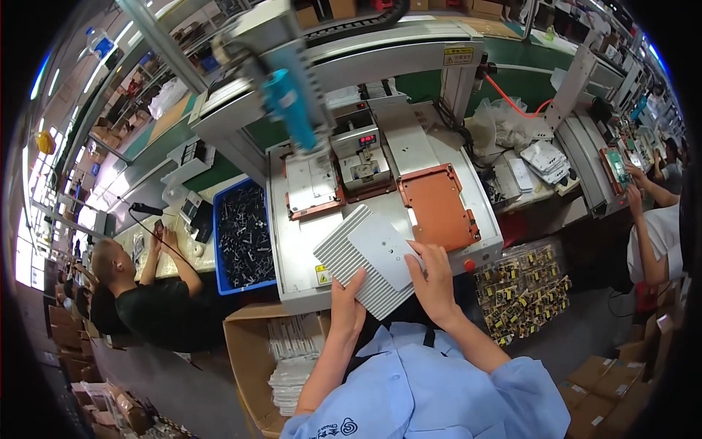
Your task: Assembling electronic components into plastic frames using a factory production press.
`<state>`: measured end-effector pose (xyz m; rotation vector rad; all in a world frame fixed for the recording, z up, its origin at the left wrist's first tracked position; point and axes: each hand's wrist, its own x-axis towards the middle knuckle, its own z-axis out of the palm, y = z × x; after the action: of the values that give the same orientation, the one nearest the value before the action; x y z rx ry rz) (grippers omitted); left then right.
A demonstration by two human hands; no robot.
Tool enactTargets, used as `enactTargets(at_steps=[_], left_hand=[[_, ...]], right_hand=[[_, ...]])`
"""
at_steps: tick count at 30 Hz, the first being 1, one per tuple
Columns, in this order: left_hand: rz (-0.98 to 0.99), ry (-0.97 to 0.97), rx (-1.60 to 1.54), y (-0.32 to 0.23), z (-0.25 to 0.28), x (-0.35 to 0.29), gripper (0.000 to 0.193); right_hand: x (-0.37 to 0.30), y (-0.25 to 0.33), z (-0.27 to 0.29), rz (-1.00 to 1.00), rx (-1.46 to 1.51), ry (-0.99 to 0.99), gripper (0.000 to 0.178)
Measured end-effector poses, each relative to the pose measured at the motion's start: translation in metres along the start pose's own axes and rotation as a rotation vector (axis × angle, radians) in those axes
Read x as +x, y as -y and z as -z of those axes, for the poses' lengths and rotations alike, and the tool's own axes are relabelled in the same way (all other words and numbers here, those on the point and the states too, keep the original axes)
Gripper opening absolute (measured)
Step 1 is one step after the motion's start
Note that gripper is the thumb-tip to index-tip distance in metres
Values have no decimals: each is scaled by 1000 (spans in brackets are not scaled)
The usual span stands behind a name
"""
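A silver-grey metal plate with ribbed fins is tilted in front of my chest, over the machine's front edge. A smooth pale panel with a few small holes covers part of its ribs; I cannot tell whether the panel is a separate piece. My left hand grips the plate's near left edge, thumb on the ribs. My right hand is closed on the right side, thumb and fingers at the pale panel's edge. Just beyond the plate lies an orange-brown fixture on the machine bed.
Above the bed hangs a blurred machine head with a teal cylinder. A second fixture holds a pale plate. A blue bin of small dark parts, an open carton, a red button and a components tray surround me. Co-workers sit both sides.
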<state>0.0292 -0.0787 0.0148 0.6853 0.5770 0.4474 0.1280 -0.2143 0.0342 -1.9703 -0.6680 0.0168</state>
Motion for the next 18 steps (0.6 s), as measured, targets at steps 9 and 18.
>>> enactTargets(at_steps=[9, 18], left_hand=[[-16, 67, 90, -9, 33, -16, 47], [-457, -123, 709, 5, 17, -21, 68]], right_hand=[[-13, 7, 2, -71, 193, 172, 47], [-45, -1, -9, -9, 145, 70, 38]])
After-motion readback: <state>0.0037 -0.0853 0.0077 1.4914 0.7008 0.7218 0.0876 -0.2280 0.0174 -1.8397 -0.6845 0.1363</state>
